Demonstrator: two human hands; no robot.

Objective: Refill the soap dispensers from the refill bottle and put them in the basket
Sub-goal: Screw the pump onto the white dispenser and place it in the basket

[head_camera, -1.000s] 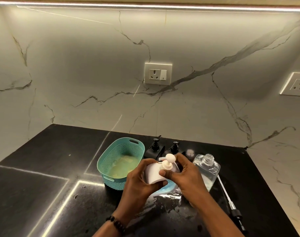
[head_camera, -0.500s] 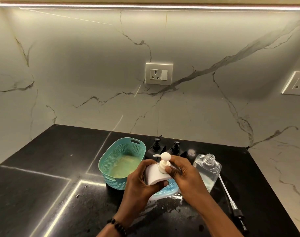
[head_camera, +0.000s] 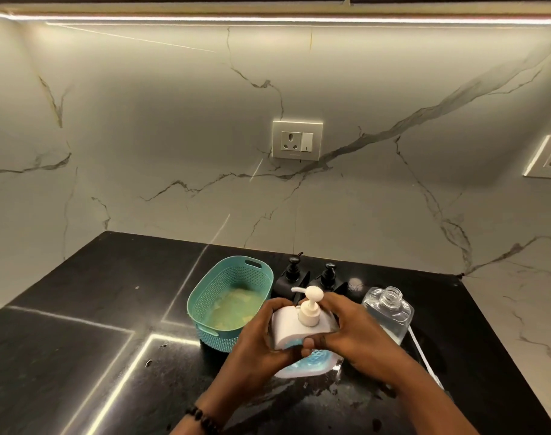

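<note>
A white soap dispenser (head_camera: 291, 328) with a cream pump head (head_camera: 310, 304) is held over the black counter. My left hand (head_camera: 258, 343) grips its left side and bottom. My right hand (head_camera: 355, 334) holds its right side, fingers curled round the body. Left of the hands stands the teal basket (head_camera: 205, 293), with only a yellowish lining showing inside. Two black dispensers (head_camera: 291, 276) (head_camera: 329, 277) stand behind my hands. A clear bottle (head_camera: 388, 312) with no cap, partly filled, stands to the right. A blue and white pouch (head_camera: 315, 364) lies under my hands, mostly hidden.
A loose pump with a long white tube (head_camera: 424, 362) lies on the counter (head_camera: 79, 309) right of the clear bottle. Wet patches shine on the counter below my hands. A marble wall with a socket (head_camera: 297, 140) rises behind.
My right hand has left the pump head and now holds the white dispenser's side. The pump nozzle has turned and points left. The dispenser sits more upright.
</note>
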